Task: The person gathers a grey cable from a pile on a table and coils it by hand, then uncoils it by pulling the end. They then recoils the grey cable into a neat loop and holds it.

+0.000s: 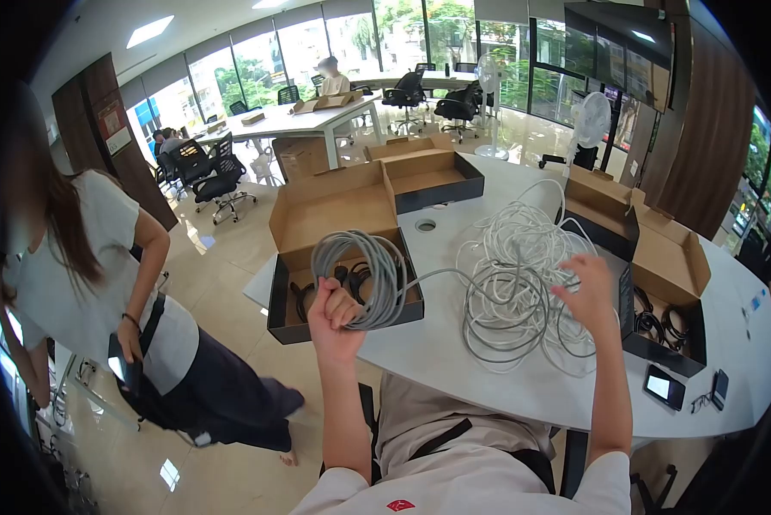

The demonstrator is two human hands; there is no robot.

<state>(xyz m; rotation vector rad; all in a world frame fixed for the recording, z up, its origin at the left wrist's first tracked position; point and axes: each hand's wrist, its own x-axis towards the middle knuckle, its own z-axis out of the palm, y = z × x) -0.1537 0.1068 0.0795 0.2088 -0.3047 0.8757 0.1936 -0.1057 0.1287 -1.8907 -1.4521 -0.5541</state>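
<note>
My left hand is closed around a coiled grey cable, held up in front of an open cardboard box with dark cables inside. From the coil, a strand runs right into a large tangle of white and grey cable on the white table. Above the right side of that tangle is my right hand, its thumb and fingers curved and apart, with nothing visible between them.
A second open box stands behind. On the right, another box holds black cables, near a phone, a dark device and glasses. A person stands to the left.
</note>
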